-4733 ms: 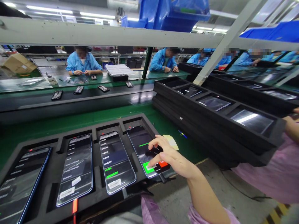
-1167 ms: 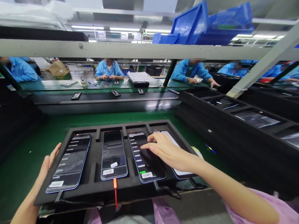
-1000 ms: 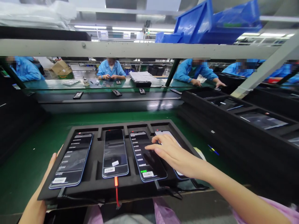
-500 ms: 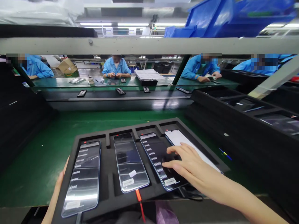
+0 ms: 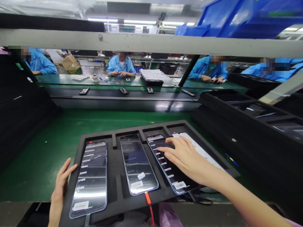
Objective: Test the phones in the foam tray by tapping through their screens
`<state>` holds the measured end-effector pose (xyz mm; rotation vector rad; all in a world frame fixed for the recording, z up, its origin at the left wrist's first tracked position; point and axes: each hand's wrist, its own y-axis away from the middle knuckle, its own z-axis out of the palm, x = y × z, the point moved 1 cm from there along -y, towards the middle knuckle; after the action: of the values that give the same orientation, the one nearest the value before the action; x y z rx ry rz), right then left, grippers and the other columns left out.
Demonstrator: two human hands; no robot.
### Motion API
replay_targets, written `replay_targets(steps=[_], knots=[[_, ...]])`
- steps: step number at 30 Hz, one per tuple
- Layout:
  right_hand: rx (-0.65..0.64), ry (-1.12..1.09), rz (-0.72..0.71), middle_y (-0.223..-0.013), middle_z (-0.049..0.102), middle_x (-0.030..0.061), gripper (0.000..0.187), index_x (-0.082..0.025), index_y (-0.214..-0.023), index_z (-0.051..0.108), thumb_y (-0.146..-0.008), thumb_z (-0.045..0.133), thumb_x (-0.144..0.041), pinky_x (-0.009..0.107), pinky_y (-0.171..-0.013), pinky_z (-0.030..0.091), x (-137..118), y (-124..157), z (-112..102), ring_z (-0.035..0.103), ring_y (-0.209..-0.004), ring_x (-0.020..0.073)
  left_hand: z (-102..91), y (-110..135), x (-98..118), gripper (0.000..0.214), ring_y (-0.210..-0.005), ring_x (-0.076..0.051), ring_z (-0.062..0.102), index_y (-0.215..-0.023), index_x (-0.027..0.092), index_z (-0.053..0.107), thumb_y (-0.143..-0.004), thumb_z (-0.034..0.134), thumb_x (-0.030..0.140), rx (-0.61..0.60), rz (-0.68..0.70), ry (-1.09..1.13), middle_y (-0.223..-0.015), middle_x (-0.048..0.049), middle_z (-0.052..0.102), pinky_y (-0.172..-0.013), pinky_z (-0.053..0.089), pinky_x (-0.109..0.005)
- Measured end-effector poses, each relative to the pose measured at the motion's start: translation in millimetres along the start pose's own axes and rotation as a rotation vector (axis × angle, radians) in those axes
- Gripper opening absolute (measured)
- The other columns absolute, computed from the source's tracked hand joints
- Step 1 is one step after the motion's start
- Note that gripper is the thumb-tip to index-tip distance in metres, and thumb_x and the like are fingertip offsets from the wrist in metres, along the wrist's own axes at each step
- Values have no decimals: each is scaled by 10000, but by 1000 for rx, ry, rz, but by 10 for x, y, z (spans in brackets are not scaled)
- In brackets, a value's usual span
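Note:
A black foam tray (image 5: 113,164) holds several smartphones lying in its slots. My right hand (image 5: 187,154) is over the third phone (image 5: 157,157), fingers apart, one fingertip at the list on its dark screen. Beside it, partly hidden under that hand, lies a phone with a white screen (image 5: 208,153). My left hand (image 5: 62,183) is at the tray's left edge, fingers stretched out, one fingertip against the rim. Nearest to it is the leftmost phone (image 5: 91,176), showing a list. The second phone (image 5: 137,167) has a dark screen with stickers and an orange-red cable (image 5: 148,200) plugged in.
Black trays (image 5: 236,104) with phones are stacked on the right; a dark stack (image 5: 23,110) stands on the left. Beyond the green bench (image 5: 94,119), a conveyor (image 5: 106,94) carries several phone bodies. Co-workers in blue sit past it. A grey beam (image 5: 151,42) crosses above.
My right hand has moved up the third phone, and its list has scrolled. The left hand's fingers have come into view at the tray's edge. The leftmost phone's list also differs.

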<state>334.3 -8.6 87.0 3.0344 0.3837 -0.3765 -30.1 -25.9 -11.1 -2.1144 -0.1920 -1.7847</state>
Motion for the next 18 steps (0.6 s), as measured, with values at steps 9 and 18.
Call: replay_targets(steps=[9, 18], knots=[[167, -40, -110, -1173, 554, 72, 445, -395, -1181, 594, -865, 332, -565, 583, -967, 357, 16, 71, 210, 449, -1142, 337, -184, -147, -74, 563, -1235, -258, 413, -1014, 265, 672, -917, 192, 541, 25, 651, -370, -1236, -58, 532, -1053, 311, -427], [234, 33, -44, -1229, 513, 71, 463, -379, -1257, 524, -904, 262, -522, 540, -995, 341, 5, 167, 329, 437, -1177, 301, -199, -309, 164, 682, -1327, -295, 230, -1095, 309, 647, -890, 70, 610, -327, 644, -517, -1408, -29, 364, -1066, 238, -511]])
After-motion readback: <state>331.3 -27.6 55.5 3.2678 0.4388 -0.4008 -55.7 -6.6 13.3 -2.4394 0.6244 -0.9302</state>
